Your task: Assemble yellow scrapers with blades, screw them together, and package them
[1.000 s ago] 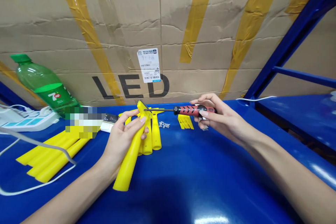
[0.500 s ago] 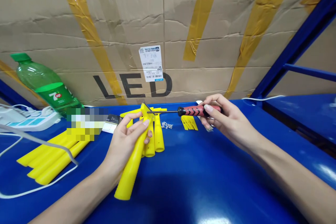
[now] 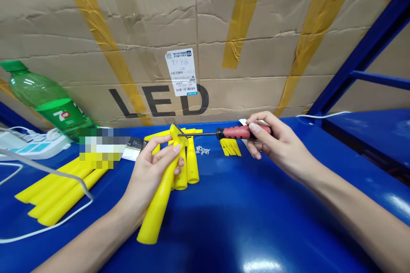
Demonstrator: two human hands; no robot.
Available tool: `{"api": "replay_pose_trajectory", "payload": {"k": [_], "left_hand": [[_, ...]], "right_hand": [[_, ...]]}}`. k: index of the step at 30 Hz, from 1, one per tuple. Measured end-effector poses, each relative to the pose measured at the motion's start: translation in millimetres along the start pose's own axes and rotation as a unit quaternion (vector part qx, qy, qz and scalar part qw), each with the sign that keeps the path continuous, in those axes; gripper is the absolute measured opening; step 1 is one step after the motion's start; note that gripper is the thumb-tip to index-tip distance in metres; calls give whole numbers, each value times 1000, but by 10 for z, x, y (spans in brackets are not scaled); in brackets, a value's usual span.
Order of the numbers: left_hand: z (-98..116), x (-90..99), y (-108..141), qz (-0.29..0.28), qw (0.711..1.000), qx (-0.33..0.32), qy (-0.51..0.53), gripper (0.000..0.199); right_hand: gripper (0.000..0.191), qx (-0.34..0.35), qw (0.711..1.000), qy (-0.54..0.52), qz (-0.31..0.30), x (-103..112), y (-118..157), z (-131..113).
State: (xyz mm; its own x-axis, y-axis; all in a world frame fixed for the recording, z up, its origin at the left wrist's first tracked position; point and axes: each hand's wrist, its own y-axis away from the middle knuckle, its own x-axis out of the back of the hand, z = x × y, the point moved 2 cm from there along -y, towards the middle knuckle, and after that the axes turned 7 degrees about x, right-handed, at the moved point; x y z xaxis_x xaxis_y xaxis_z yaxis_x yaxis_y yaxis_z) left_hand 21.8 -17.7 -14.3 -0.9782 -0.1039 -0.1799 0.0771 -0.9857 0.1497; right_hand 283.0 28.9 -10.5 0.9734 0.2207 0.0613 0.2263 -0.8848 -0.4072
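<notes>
My left hand (image 3: 158, 158) is closed around a yellow plastic scraper (image 3: 156, 209) with a tubular handle, tilted so its head points up and away. A thin dark edge shows at the head. My right hand (image 3: 272, 136) grips the red and black handle of a screwdriver (image 3: 235, 132), held level. Its shaft reaches left to the scraper's head; the tip's exact contact is too small to make out. Behind the held piece lie more yellow tubular pieces (image 3: 192, 166). Small silver screws or nuts (image 3: 202, 150) lie in a pile beside them, and small flat yellow parts (image 3: 230, 147) sit below the screwdriver.
Several yellow tubes (image 3: 60, 192) lie at left under a grey cable (image 3: 60, 173). A green bottle (image 3: 48, 98) leans near a white power strip (image 3: 41, 147). A large cardboard box (image 3: 144, 42) stands behind the blue table (image 3: 224, 222); a blue metal frame (image 3: 361, 47) rises at right.
The screwdriver handle has turned in my right hand: its black arrow marks now show differently. My left hand keeps its hold on the scraper. The whole view has shifted slightly.
</notes>
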Motion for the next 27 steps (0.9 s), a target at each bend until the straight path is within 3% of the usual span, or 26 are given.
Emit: {"api": "replay_pose_trajectory", "payload": {"k": [3, 6, 9, 12, 16, 22, 27], "left_hand": [[2, 7, 6, 0, 1000, -6, -3, 44], [27, 29, 8, 5, 1000, -20, -7, 42], [28, 47, 8, 17, 1000, -17, -4, 42], [-1, 41, 18, 14, 1000, 2, -3, 43], [-8, 22, 29, 0, 1000, -8, -5, 40], [7, 15, 19, -3, 1000, -18, -11, 38], [-13, -6, 28, -17, 1000, -16, -20, 37]], "right_hand": [[33, -14, 999, 45, 16, -17, 4, 36], [30, -38, 999, -12, -5, -28, 26, 15], [36, -17, 998, -53, -29, -40, 32, -39], [27, 17, 1000, 2, -10, -45, 23, -59], [35, -7, 998, 65, 18, -40, 28, -50], [34, 3, 999, -35, -21, -36, 32, -87], [32, 8, 997, 71, 28, -10, 21, -61]]}}
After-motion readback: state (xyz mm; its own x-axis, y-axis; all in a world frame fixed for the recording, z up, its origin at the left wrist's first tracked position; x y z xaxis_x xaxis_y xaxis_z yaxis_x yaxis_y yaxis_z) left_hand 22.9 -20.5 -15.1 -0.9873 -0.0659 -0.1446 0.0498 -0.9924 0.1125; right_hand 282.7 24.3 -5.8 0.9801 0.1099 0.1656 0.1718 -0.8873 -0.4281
